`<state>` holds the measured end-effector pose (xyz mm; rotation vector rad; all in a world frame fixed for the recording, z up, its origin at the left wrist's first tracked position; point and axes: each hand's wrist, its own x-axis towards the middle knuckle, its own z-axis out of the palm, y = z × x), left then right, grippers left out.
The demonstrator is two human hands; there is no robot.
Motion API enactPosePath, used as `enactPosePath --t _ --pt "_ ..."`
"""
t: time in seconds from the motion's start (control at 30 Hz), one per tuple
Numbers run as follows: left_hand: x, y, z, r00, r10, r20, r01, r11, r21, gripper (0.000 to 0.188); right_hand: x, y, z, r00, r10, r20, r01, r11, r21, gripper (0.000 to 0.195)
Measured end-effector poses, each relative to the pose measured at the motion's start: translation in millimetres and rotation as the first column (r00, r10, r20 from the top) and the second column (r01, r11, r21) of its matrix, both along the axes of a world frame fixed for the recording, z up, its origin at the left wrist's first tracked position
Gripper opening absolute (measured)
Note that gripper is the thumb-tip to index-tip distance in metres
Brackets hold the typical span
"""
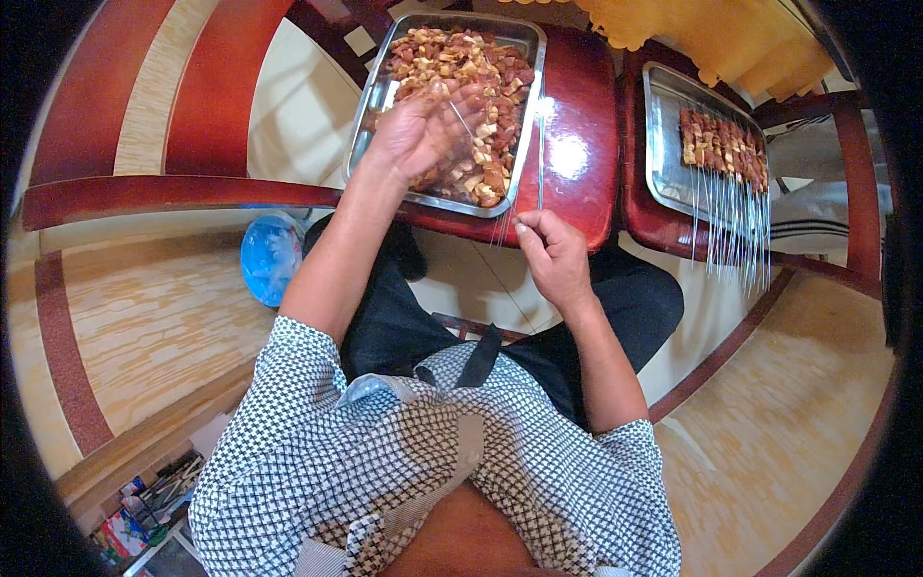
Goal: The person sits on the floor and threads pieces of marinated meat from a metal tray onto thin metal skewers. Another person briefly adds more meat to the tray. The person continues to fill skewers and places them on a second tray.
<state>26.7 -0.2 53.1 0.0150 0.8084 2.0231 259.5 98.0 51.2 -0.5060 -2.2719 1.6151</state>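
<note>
My left hand (433, 133) is over a metal tray (532, 137) of cubed meat (454, 61), its palm turned up. Its fingertips blur into the meat behind, so I cannot tell whether they pinch a piece. A thin metal skewer (462, 119) crosses in front of its fingers. Just off the tray's near right corner, my right hand (559, 256) is closed, thumb against forefinger, on what looks like the skewer's lower end. More bare skewers (541, 155) lie along the tray's right side, some jutting past the stool's edge.
To the right, a second metal tray (667, 180) holds several threaded meat skewers (725, 148), their bare ends overhanging a red wooden seat (634, 209). A blue plastic container (270, 260) is left of my knee. Red chair slats (216, 86) rise at the left; a yellow cloth (721, 36) hangs behind.
</note>
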Motion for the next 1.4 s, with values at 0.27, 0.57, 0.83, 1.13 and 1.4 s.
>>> enactPosePath --t 0.27,0.57,0.83,1.13,1.4 --pt "7.5 2.6 2.0 0.998 0.06 0.002 -0.06 0.998 -0.012 0.017 -6.3 -5.6 4.3 0.999 -0.006 0.046 0.007 1.0 -0.026 0.012" --pt "16.3 7.1 -1.0 0.992 0.126 -0.005 -0.126 0.992 0.013 0.023 -6.6 -9.3 1.1 0.999 -0.032 0.006 0.032 0.999 -0.008 0.011" --pt "26.8 8.5 -11.2 0.986 0.165 0.015 -0.165 0.981 0.097 0.022 -7.3 -20.2 -1.0 0.997 -0.046 0.055 0.049 0.998 -0.037 0.011" --pt "36.3 3.2 2.4 0.99 0.087 -0.114 -0.086 0.996 0.017 0.02 -8.2 -16.9 -12.7 0.994 -0.072 0.082 0.085 0.982 -0.17 0.011" --pt "38.1 -4.1 -3.3 0.991 0.076 -0.107 -0.076 0.997 0.003 0.02 -17.8 -21.9 0.4 0.992 -0.001 0.126 0.027 0.979 -0.204 0.012"
